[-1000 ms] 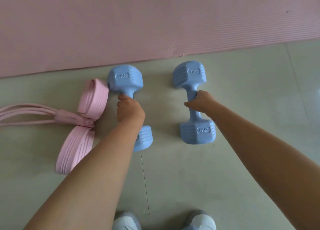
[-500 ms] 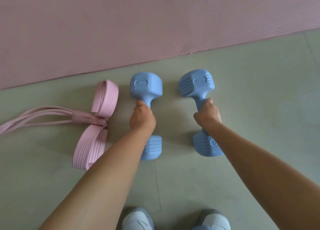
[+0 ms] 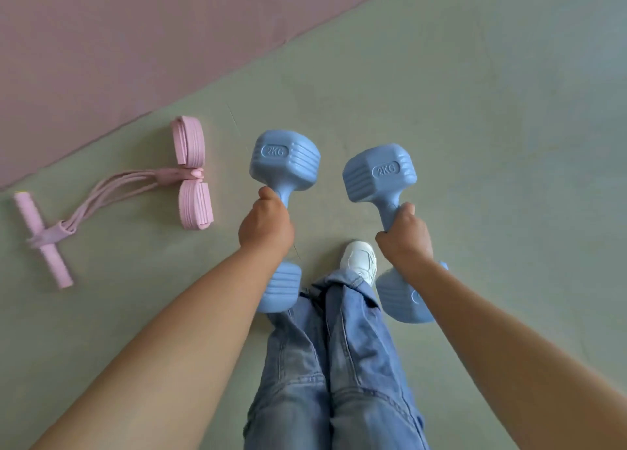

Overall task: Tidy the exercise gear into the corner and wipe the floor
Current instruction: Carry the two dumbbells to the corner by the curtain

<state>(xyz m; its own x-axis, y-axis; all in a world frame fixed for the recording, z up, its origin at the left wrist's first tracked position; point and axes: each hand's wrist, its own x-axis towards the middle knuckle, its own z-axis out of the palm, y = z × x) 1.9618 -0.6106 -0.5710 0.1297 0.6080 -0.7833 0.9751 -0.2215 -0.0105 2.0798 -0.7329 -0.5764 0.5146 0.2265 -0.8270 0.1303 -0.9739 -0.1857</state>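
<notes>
Holding a blue dumbbell each, the left hand (image 3: 266,227) and right hand (image 3: 405,237) have their grip curled round the handles: left dumbbell (image 3: 285,159), right dumbbell (image 3: 380,174), both above the green floor (image 3: 475,110). A pink pedal resistance band (image 3: 191,173) lies left, near the pink mat (image 3: 118,42).

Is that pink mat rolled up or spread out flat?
Spread out flat. The pink mat lies as one broad flat sheet on the floor, with a straight edge and no roll in sight.
</notes>
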